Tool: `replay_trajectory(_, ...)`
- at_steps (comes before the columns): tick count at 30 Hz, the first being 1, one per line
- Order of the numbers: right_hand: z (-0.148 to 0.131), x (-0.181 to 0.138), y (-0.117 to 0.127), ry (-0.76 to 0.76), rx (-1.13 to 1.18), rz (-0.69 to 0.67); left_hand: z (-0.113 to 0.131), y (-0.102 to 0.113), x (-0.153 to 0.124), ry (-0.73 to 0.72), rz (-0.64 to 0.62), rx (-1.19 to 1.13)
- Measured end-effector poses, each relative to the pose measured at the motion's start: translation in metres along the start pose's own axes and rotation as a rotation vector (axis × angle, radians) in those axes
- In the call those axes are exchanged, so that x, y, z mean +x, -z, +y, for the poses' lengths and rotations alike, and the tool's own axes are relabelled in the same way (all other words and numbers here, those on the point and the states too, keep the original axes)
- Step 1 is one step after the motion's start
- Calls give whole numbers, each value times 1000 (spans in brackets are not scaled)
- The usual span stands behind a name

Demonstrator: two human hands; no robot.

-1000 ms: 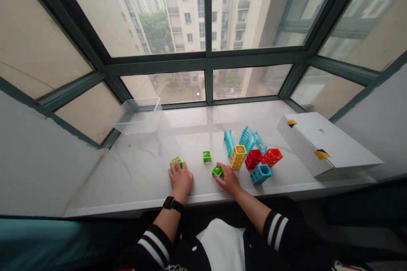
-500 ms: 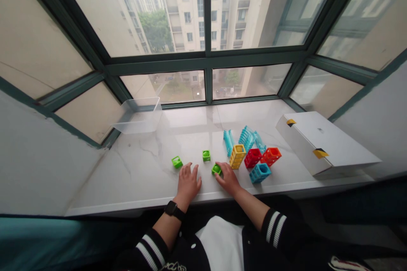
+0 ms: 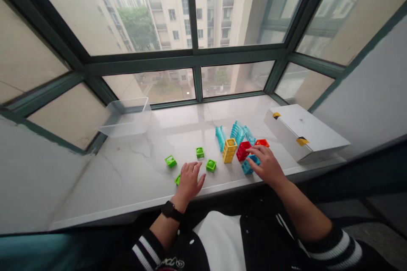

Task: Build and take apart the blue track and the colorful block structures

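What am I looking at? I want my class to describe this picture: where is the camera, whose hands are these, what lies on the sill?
No machine here: a person works with bare hands, and a camera worn on their head looks forward and down. The left hand lies flat and open on the marble windowsill, with a green piece partly hidden at its edge. Three more green cubes lie nearby. The right hand reaches over a blue block, fingertips by a red block; whether it grips is unclear. Close by are a yellow tower, an orange block and turquoise ribbed pieces. A white box lies to the right, a clear tub far left.
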State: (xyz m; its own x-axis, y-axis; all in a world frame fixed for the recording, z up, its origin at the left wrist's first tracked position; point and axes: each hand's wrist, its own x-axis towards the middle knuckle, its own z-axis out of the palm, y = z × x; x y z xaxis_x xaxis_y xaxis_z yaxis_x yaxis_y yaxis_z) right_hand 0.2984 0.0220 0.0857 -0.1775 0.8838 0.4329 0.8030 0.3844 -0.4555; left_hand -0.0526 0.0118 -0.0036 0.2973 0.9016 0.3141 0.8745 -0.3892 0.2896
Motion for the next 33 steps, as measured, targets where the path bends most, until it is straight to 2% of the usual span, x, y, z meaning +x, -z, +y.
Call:
replay_trajectory(4,38,-10,0,-96,-95,-238,9,5,-2,-91,20,-229)
replay_trajectory(8,37,-11,4,-139,-57,-354,20,17,-4,-142,-15,-381)
replay_trajectory(10,25,-8,9,-144,1,-396,29,24,-5,-135,-20,-426)
replay_trajectory(13,-9,-3,12,-100,203,-420,44,36,-5,-144,-41,-483)
replay_trajectory(15,-38,-2,4,-56,392,-436,53,41,-4,-185,-64,-507)
replay_trajectory(18,-74,1,-20,-7,601,-375,56,41,-2,-197,-55,-502)
replay_trajectory(21,-90,4,-49,-20,684,-293,43,36,-1,-94,-29,-458)
replay_trajectory(26,-84,9,-80,-99,699,-129,-1,42,14,222,-40,-246)
replay_trajectory(29,-78,12,-96,-129,655,-127,-20,49,36,374,-146,-70)
replay_trajectory(33,-73,21,-128,-157,565,-115,-29,49,65,401,-324,94)
